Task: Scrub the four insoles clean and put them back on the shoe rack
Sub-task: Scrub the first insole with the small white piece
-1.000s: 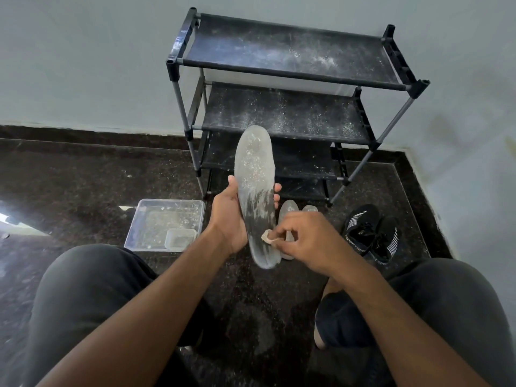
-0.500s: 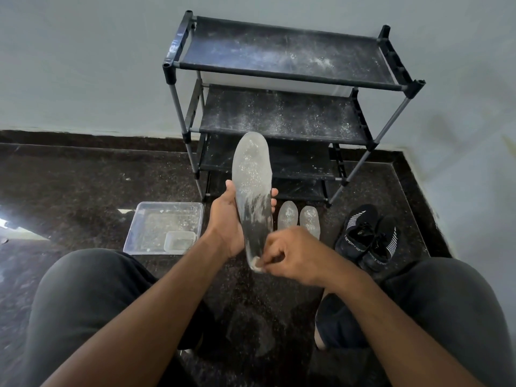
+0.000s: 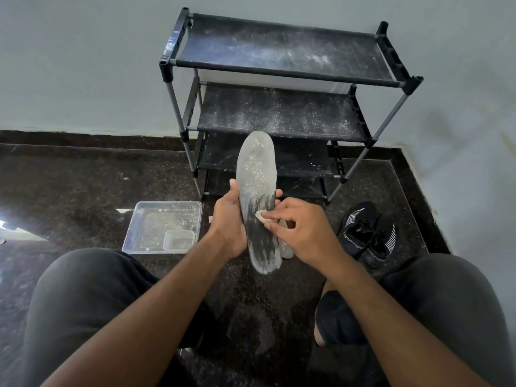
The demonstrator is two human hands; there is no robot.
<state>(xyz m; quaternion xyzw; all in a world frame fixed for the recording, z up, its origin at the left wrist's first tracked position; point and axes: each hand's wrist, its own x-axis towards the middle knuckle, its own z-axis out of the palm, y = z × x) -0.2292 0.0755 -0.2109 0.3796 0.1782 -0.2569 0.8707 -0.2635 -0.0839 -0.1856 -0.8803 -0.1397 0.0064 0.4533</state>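
Head view: left hand grips the insole upright, in front of the shoe rack. Right hand pinches a small cloth against its mid-surface. Lower half dark, upper half dusty.

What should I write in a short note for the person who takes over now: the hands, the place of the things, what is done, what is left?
Left hand: grips the held insole upright at its middle.
Right hand: pinches a small pale scrubber against the insole's middle.
Done: the lower half looks dark and wiped; the upper half is dusty white.
Other insoles: at least one lies on the floor behind the hands, mostly hidden.
Shoe rack: shelves dusty, no insoles visible on them.
Clear tray at left, black shoes at right.
Left: finish this insole, scrub the others, return all four.
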